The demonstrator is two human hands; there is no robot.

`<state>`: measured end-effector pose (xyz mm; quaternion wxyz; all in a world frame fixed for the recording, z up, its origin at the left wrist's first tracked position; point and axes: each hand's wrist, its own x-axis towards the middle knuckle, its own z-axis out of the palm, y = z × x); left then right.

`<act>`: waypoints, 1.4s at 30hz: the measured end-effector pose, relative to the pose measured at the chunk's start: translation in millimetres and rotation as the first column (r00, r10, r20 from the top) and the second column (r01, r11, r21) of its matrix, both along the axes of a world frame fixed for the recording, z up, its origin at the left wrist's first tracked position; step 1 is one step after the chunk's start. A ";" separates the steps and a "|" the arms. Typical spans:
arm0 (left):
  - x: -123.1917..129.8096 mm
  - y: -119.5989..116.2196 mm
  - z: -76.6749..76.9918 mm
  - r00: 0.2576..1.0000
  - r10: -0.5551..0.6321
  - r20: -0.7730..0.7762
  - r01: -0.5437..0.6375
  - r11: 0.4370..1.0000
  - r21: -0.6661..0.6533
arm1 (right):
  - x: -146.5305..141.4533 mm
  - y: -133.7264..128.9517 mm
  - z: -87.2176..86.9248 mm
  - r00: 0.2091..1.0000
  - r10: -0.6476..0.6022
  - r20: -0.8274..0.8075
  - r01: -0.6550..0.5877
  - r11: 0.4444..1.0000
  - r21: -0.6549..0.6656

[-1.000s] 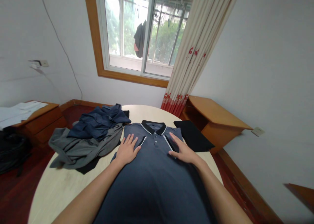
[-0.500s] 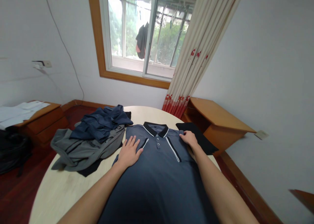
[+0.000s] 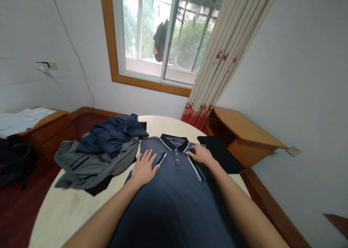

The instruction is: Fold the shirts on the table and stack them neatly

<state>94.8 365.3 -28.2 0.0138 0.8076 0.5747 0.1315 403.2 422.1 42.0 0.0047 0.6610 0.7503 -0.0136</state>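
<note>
1 left hand (image 3: 144,170), 1 right hand (image 3: 201,154) on 1 shirt (image 3: 172,186); 3 buttons (image 3: 176,154)

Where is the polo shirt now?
In the head view, the polo shirt lies spread on the table at lower centre, between the clothes pile at left and the black cloth at right.

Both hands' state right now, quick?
Left hand: open, spread on the polo shirt.
Right hand: part-curled at the polo shirt; can't tell if it's pinching cloth.

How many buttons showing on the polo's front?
3, running down the polo: top button just below the collar, middle button right under it, bottom button lowest. Another could be hidden under the collar.
</note>
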 end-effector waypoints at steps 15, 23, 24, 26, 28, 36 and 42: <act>-0.2 -0.9 1.4 1.000 -0.010 0.021 0.010 1.000 -0.013 | -0.6 -24.1 -6.0 0.954 -0.187 -0.235 0.218 0.969 0.116; 0.1 -0.7 2.2 1.000 0.001 0.010 0.000 1.000 -0.017 | 24.2 -15.5 -12.6 0.941 -0.206 -0.271 0.257 0.952 0.169; 0.1 -0.6 2.2 1.000 -0.002 0.012 0.002 1.000 -0.018 | 27.6 -11.2 -13.4 0.928 -0.282 -0.245 0.333 0.922 0.200; -0.1 -0.4 2.2 1.000 -0.008 0.020 0.009 1.000 -0.021 | 34.0 -0.7 -14.3 0.897 -0.390 -0.207 0.425 0.890 0.164; -0.2 -0.4 1.8 1.000 -0.010 0.024 0.011 1.000 -0.024 | 38.5 11.2 -15.2 0.885 -0.429 -0.181 0.448 0.890 0.082; -0.2 -0.6 0.3 1.000 -0.009 0.026 0.009 1.000 -0.013 | 47.0 50.7 -23.5 0.955 -0.292 -0.057 0.290 0.956 -0.031; -0.2 0.3 0.2 1.000 -0.007 0.028 0.007 1.000 -0.015 | 69.7 68.2 -10.6 0.991 -0.127 -0.042 0.123 0.988 -0.093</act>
